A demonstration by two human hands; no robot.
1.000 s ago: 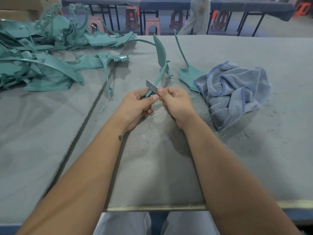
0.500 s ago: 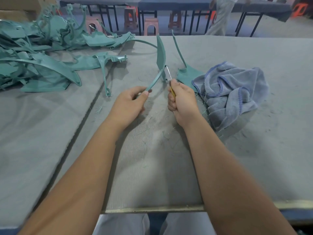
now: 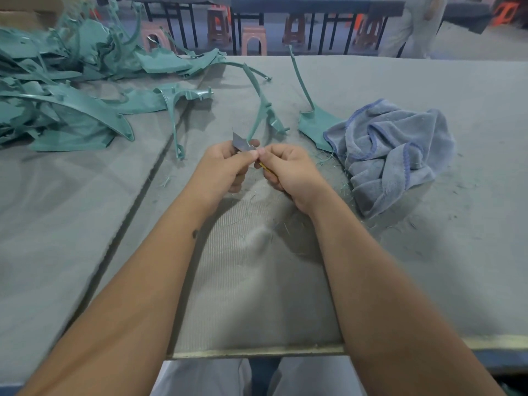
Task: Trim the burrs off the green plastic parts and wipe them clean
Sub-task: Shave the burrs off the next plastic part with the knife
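Head view: left hand [image 3: 225,164] pinches green part [image 3: 257,110], right hand [image 3: 288,170] grips blade [image 3: 241,143] w/ knuckles touching.

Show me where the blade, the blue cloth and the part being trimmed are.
blade [image 3: 241,143]: head view, flat grey face.
blue cloth [image 3: 394,150]: head view, crumpled middle.
green part [image 3: 258,110]: head view, curved strip above the hands.

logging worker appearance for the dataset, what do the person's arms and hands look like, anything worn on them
Both forearms are bare to the bottom of the frame: no sleeves, gloves, watch or rings show. The left hand and right hand are uncovered. A small dark mark sits on the inner left forearm. Light-coloured trousers show below the table edge.
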